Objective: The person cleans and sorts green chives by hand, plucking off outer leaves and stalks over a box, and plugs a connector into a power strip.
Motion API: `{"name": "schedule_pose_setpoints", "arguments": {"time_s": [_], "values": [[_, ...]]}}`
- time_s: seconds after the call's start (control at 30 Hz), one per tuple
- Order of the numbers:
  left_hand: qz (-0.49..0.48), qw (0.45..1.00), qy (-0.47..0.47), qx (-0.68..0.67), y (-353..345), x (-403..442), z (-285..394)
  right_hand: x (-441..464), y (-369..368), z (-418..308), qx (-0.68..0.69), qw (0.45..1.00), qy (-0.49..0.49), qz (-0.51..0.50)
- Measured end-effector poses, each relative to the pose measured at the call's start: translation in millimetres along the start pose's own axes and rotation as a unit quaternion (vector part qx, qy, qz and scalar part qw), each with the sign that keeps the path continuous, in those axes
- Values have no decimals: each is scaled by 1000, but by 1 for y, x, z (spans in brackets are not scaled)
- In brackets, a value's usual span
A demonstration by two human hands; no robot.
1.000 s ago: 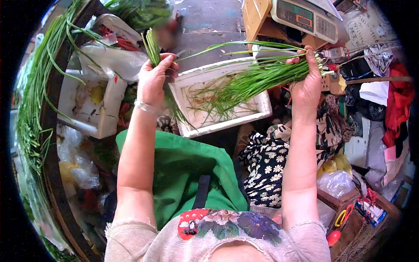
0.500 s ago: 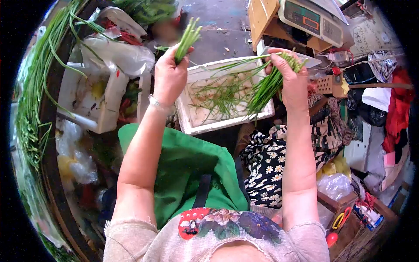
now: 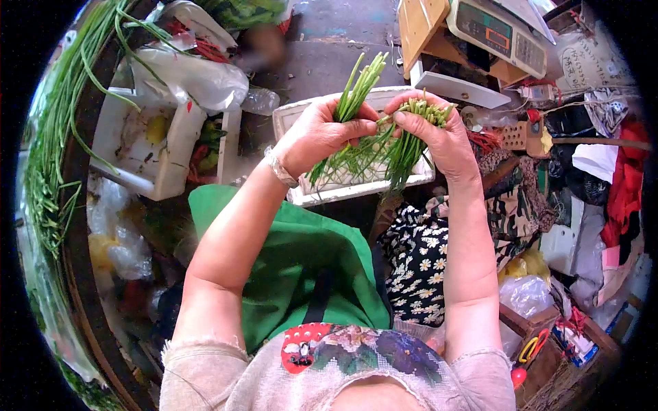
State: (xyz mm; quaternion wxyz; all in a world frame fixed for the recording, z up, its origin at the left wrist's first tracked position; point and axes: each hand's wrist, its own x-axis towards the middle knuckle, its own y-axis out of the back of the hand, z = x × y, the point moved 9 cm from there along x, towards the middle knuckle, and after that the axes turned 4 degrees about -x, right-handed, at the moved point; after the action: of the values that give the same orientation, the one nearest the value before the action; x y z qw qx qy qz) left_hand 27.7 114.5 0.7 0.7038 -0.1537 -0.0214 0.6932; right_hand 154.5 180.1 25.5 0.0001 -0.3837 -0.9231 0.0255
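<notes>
My left hand [image 3: 315, 137] is closed around a small bunch of thin green vegetable stalks [image 3: 361, 83], their pale cut ends pointing up and away. Beside it, my right hand [image 3: 442, 140] grips a thicker bunch of green stalks [image 3: 406, 159], cut ends up and leafy ends hanging down. The thumb and fingertips of the left hand come close to the right bunch; whether they pinch a stalk there I cannot tell. Both hands are above a white foam box [image 3: 319, 199], whose inside is partly hidden by hands and greens.
A digital scale [image 3: 497, 34] stands at the far right. At left are another white foam box [image 3: 175, 154], plastic bags [image 3: 199, 77] and long green stalks [image 3: 51, 171] along a dark edge. A green apron [image 3: 295, 267] covers my lap; cloths and scissors [image 3: 533, 346] lie right.
My left hand has moved right and toward me with its bunch, ending beside the right hand. The right hand has shifted slightly left and nearer, its bunch now hanging more upright.
</notes>
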Motion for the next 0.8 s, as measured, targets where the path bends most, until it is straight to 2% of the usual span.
{"name": "schedule_pose_setpoints", "arguments": {"time_s": [0.17, 0.23, 0.3, 0.37, 0.43, 0.47, 0.57, 0.63, 0.7, 0.77, 0.8], "values": [[16, 999, 16, 29, 3, 0, -3, 0, -8, -2, -31, 999, -3, -31], [56, 995, 4, 84, 7, 1, -2, 0, -7, 0, -67, 998, 4, -18], [32, 996, -14, 87, 5, 3, -4, 0, -8, -3, -205, 978, 30, -12], [42, 995, 1, 88, 2, -1, -2, 0, -7, 0, -238, 971, 26, -13], [52, 995, 10, 79, 0, -1, -2, 1, -9, -3, -302, 949, 89, 1], [65, 994, 1, 91, 1, -1, -1, 1, -12, -6, -310, 942, 130, 13], [75, 994, -25, 75, 1, 0, 0, -1, -11, -9, -320, 940, 115, 38], [51, 998, 21, -43, -2, -1, -2, -1, -8, -10, -327, 937, 114, 39], [101, 993, 30, -49, 7, -1, -5, -1, -9, -2, -274, 960, 57, 10], [106, 992, 31, -57, 8, -1, -4, 0, -11, 1, -246, 967, 62, 1], [106, 992, 31, -56, 7, -1, -5, 1, -11, 8, -205, 978, 31, -9]]}}
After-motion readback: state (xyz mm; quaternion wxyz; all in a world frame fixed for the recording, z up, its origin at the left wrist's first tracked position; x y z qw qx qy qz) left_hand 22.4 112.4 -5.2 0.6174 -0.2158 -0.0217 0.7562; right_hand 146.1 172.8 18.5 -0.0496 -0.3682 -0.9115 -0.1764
